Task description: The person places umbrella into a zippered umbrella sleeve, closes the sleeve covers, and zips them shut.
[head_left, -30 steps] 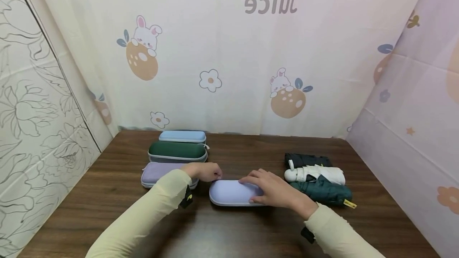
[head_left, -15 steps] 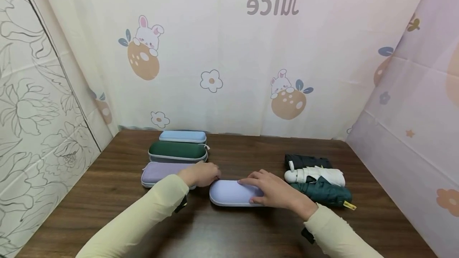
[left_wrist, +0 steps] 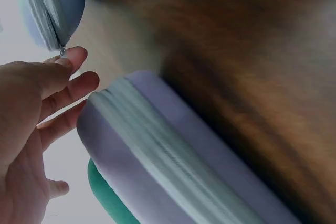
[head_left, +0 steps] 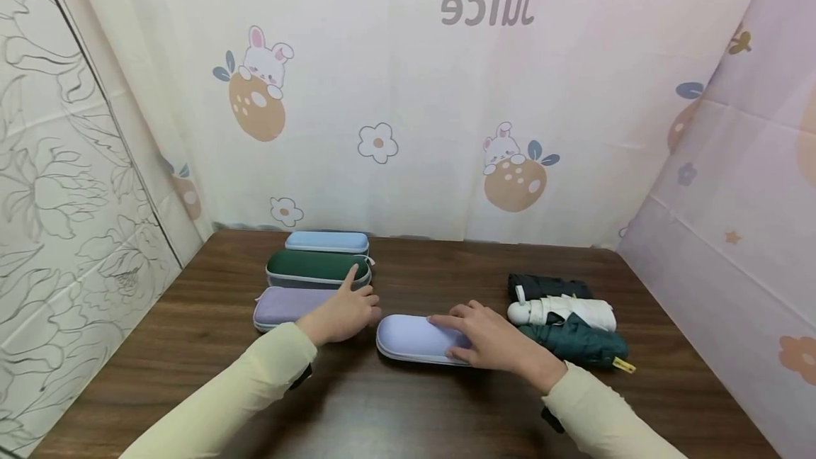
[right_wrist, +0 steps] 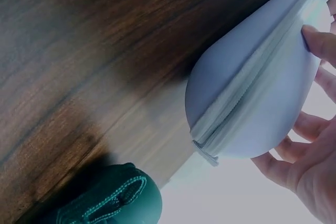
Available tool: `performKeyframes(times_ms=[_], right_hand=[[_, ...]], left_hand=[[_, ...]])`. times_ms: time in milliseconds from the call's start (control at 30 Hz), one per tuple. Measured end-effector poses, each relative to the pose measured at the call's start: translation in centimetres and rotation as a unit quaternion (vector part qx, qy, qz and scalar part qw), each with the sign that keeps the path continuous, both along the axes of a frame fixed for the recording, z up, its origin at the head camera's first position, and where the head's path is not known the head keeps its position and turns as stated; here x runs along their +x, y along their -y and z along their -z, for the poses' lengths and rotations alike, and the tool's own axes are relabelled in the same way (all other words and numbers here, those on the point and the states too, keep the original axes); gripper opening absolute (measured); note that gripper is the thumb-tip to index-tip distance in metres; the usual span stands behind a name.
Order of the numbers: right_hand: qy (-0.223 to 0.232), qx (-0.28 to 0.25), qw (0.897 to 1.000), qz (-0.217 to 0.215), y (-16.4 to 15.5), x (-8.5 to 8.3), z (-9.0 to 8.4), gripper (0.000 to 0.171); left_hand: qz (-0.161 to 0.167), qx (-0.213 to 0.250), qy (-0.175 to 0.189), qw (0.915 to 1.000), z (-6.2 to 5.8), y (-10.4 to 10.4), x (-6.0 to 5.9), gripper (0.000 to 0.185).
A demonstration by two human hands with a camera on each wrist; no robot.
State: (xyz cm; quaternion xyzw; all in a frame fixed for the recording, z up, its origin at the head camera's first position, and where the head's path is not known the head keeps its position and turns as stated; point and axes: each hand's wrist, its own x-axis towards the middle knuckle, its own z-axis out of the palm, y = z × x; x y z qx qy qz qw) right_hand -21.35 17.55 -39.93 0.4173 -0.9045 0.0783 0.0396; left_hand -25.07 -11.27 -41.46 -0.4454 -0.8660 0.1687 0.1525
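Observation:
A periwinkle zip glasses case (head_left: 408, 336) lies on the table in the head view. My right hand (head_left: 500, 338) holds its right end, thumb on the near side and fingers over the top; the right wrist view shows the thumb (right_wrist: 320, 43) on the shell beside the zip. At the case's left end, my left hand (head_left: 342, 312) pinches the small zipper pull (left_wrist: 63, 52) between thumb and index finger, with the other fingers spread. Beside that hand lies a purple zip case (head_left: 290, 303), partly covered by it in the head view.
Behind the purple case lie a green case (head_left: 312, 265) and a light blue case (head_left: 327, 241). At the right are folded umbrellas: black (head_left: 545, 286), white (head_left: 574, 312) and dark green (head_left: 576, 341). A printed curtain (head_left: 421, 76) hangs behind the wooden table (head_left: 395, 416).
My left hand has shifted left and nearer, and its fingers have spread, one now pointing toward the green case. The periwinkle case's left end has turned slightly away. The right hand keeps its hold.

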Motion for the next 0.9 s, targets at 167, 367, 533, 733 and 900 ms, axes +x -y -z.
performKeyframes(times_ms=[167,367,533,733,900], right_hand=[[-0.011,-0.008,1.000,0.012,-0.1,0.2,0.2,0.053],[-0.021,-0.021,0.999,0.032,0.4,0.5,0.5,0.052],[-0.029,-0.023,0.998,0.060,0.8,0.8,0.5,0.052],[-0.030,-0.026,0.993,0.107,1.5,1.5,0.6,0.052],[-0.031,-0.017,0.988,0.147,2.3,2.2,0.4,0.053]], left_hand=[[0.022,0.028,-0.021,0.9992,0.5,0.6,0.5,0.010],[0.009,0.067,-0.029,0.9973,1.1,0.9,1.4,0.013],[0.004,0.103,-0.036,0.9940,1.7,0.8,2.1,0.012],[0.016,0.149,-0.084,0.9852,2.5,0.1,2.6,0.016],[-0.001,0.157,-0.089,0.9835,2.8,-0.3,2.7,0.016]])
